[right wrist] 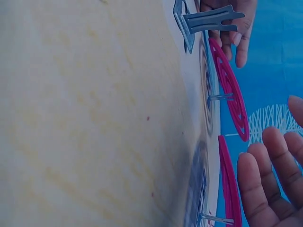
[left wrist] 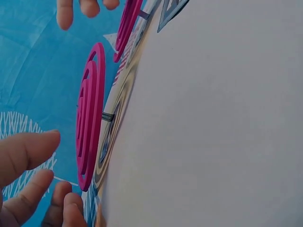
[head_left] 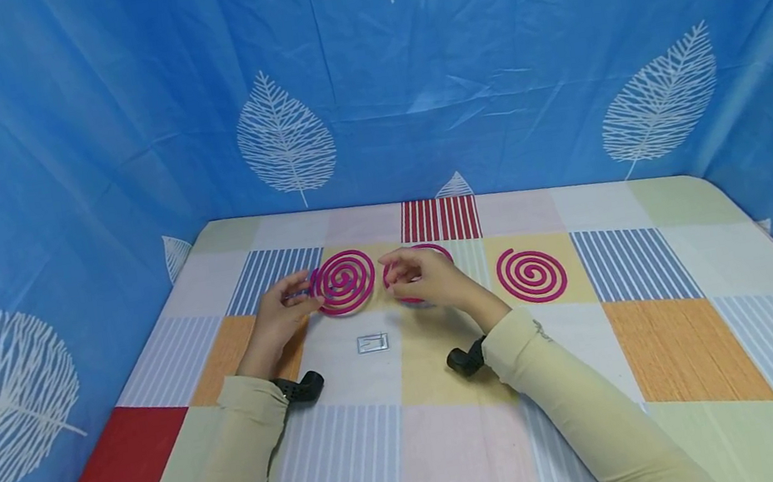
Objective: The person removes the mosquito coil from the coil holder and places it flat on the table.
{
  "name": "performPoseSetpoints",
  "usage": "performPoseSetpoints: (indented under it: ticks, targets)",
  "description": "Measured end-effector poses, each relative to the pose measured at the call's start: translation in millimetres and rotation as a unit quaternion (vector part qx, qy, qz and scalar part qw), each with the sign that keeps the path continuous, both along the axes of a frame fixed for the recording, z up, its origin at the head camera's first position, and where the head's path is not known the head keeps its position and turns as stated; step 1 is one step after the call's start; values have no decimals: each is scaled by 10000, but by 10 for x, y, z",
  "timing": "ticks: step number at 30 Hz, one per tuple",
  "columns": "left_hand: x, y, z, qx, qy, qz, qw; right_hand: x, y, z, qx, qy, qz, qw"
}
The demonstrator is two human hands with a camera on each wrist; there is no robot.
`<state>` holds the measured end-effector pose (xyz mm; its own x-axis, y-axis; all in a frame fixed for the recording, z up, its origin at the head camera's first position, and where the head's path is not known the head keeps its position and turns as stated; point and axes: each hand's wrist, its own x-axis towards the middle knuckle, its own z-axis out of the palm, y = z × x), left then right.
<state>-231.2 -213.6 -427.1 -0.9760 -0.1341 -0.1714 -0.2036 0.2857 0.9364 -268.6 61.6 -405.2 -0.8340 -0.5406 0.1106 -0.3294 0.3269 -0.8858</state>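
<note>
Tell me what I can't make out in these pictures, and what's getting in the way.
Part of the middle pink coil: head view, hidden behind the right hand.
The rest of that same coil: right wrist view, cut off by the bottom edge.
Part of the bare metal stand: left wrist view, cut off by the top edge.
What lies under the rightmost pink coil: head view, covered by the coil itself.

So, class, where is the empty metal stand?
In the head view, the empty stand lies left of centre, on a pale patch below the leftmost coil.
</note>
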Motion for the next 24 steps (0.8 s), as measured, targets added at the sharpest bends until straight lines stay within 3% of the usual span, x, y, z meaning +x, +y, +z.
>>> performPoseSetpoints:
  ticks: [8, 24]
  targets:
    - [17, -4, 9, -87, -205, -15, 9998, -38, -69, 12, 212, -190, -210, 9994]
    - [10, -22, 0, -418, -324, -133, 9985, -164, -205, -26, 242, -1007, -590, 9929]
